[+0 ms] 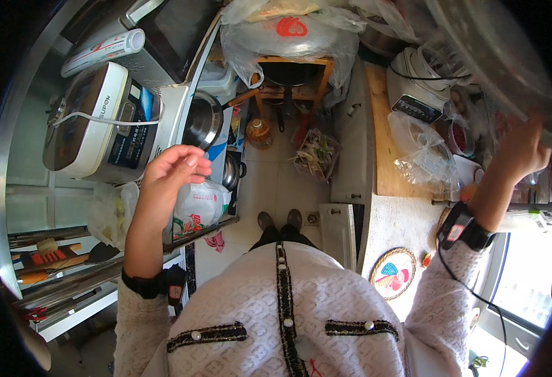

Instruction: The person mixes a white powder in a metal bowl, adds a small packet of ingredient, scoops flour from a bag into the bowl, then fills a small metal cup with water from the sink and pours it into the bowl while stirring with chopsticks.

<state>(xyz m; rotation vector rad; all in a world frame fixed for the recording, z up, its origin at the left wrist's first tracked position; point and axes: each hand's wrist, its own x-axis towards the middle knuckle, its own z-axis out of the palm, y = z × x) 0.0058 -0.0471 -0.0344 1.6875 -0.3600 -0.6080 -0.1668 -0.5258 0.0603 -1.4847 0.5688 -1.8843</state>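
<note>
My left hand (178, 171) hangs in the air beside the shelf, its fingers loosely bent with nothing seen between them. Just past it on the shelf sits a shiny metal pan (202, 122) with a wooden handle, and a white plastic bag (200, 204) lies below the hand. My right hand (524, 147) is raised at the far right, closed at the edge of a large translucent round-rimmed vessel (492, 53). The picture cuts off part of that vessel, and my fingertips are partly hidden.
A rice cooker (91, 122) stands at left. On the right, a wooden board (386, 154) lies on the counter near a white kitchen appliance (417, 91) and plastic bags. A vegetable basket (317, 154) and an oil bottle (259, 133) stand on the floor. A cabinet door (337, 235) juts out.
</note>
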